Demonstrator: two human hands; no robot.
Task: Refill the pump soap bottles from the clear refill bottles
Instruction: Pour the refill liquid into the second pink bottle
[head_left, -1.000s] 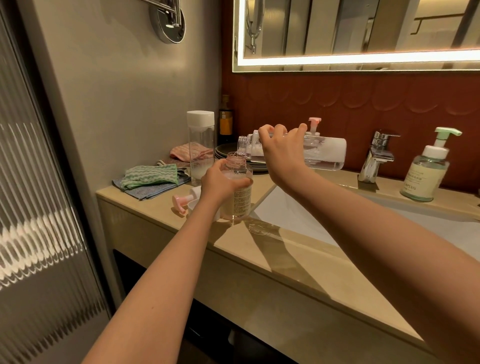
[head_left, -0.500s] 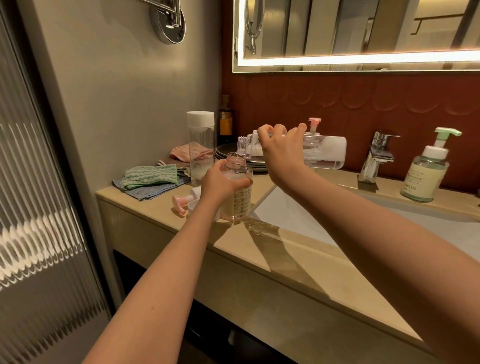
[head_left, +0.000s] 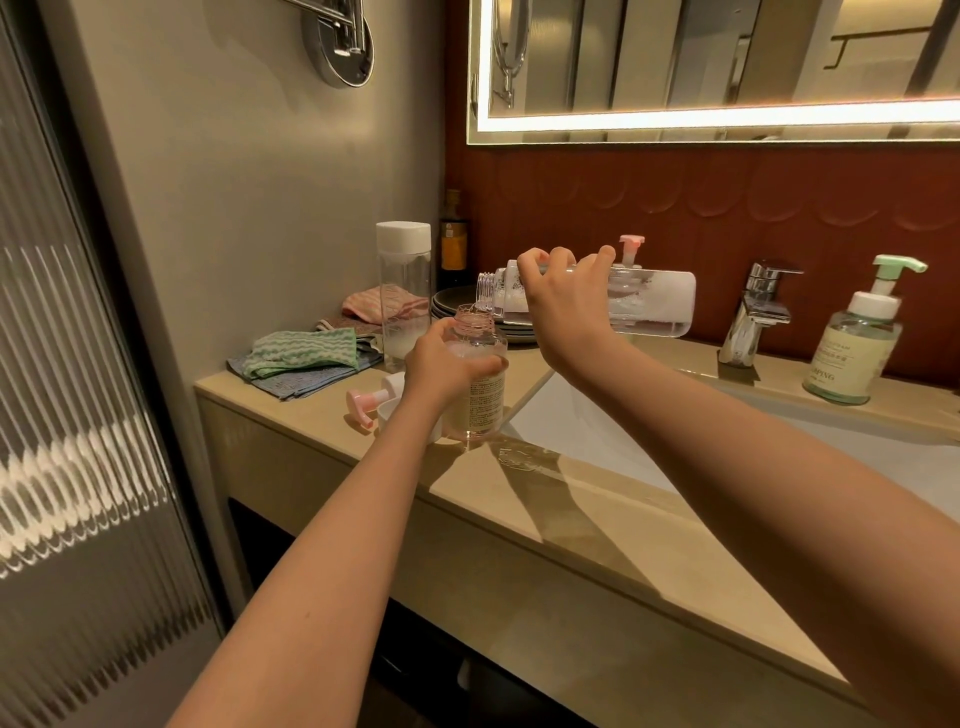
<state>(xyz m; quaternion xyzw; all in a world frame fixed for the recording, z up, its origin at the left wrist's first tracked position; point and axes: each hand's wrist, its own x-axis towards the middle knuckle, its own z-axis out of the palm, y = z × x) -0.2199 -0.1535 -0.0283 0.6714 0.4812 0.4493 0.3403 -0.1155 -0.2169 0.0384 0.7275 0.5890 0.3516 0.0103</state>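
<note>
Left hand (head_left: 441, 358): fingers curled round the shoulder of the uncapped pink soap bottle (head_left: 480, 400), which stands on the countertop (head_left: 571, 519). Right hand (head_left: 566, 306): fingers clamped on the clear refill bottle (head_left: 649, 301), held about level, its mouth just above the soap bottle's neck and its body extending toward 2 o'clock. A loose pink pump (head_left: 363, 405) lies at the soap bottle's 9 o'clock.
</note>
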